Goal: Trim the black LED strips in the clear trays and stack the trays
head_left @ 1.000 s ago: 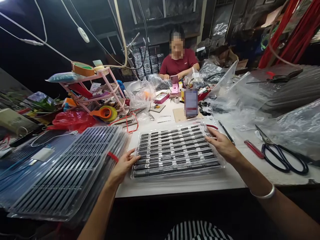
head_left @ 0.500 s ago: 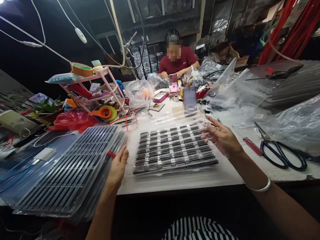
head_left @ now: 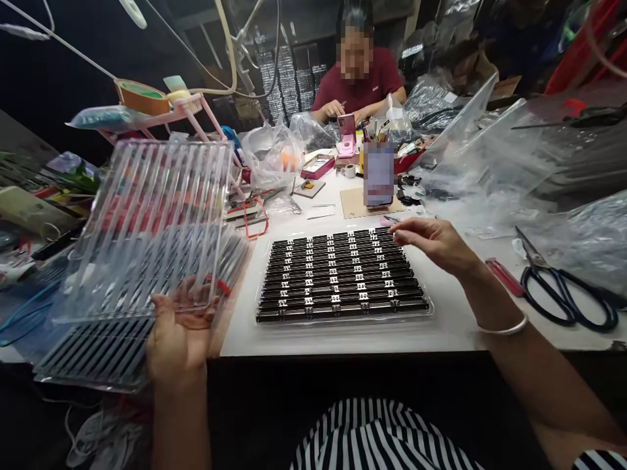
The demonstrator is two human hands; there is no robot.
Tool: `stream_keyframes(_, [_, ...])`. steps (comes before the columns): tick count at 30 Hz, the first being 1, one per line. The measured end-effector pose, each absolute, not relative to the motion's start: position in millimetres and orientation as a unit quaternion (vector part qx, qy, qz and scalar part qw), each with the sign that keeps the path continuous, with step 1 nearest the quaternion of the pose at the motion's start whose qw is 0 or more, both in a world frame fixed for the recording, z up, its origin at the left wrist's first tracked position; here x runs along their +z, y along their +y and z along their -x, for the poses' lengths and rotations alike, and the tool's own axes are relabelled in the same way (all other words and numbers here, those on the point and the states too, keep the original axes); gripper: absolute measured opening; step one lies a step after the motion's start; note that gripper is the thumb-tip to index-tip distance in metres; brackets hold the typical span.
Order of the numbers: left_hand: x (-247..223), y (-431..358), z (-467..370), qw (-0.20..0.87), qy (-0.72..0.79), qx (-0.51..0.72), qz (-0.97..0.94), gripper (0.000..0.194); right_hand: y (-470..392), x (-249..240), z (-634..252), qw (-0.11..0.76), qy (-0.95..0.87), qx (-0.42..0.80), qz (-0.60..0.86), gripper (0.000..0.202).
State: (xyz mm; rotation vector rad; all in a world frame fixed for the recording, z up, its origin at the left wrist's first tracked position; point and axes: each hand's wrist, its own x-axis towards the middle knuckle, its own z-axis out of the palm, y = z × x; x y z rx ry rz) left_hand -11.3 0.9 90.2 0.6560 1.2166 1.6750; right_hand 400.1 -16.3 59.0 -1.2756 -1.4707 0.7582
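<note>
My left hand [head_left: 179, 326] grips the near edge of a clear ribbed plastic tray [head_left: 147, 202], tilted up above a stack of similar trays [head_left: 93, 359] with dark strips in them. In the middle of the table, a clear tray [head_left: 431, 312] holds several rows of black strips [head_left: 321, 301] with silvery metal pieces along them. My right hand [head_left: 435, 245] is at that tray's far right corner, thumb and fingers pinched together by the strip ends. Whatever is between these fingertips is too small to make out.
To the right lie scissors [head_left: 563, 294] and a red-handled tool [head_left: 504, 277]. A phone [head_left: 379, 175] stands behind the strips. Across the table sits a person in a dark red shirt [head_left: 362, 85]. A pink rack [head_left: 196, 117] and clear plastic bags [head_left: 274, 153] stand at back left.
My left hand has moved left and now holds the clear ribbed tray raised. Clear plastic no longer shows over the black strips. My right hand's spread fingers have come together.
</note>
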Motion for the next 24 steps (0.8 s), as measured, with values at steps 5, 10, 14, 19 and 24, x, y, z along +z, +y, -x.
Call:
stream_keyframes(5, [80,5,18,0.485,0.484,0.695,-0.220,0.035,-20,45,-399,0.398,-0.696,0.234,0.549,0.026])
stream_keyframes(10, [63,-13,14,0.561,0.502,0.608,-0.251,0.043,-21,44,-405,0.403,-0.689,0.204,0.567,0.024])
stream_keyframes(14, [56,-35,-10,0.437,0.560,0.464,-0.530,0.026,-21,44,-403,0.442,-0.659,0.165,0.586,0.021])
stream_keyframes(19, [56,-27,-57,0.132,0.415,0.358,-0.826,0.013,-18,41,-405,0.461,-0.635,0.124,0.607,0.020])
stream_keyframes(24, [50,-2,-84,-0.015,0.338,0.256,-0.905,0.014,-15,42,-411,0.470,-0.622,0.125,0.614,0.020])
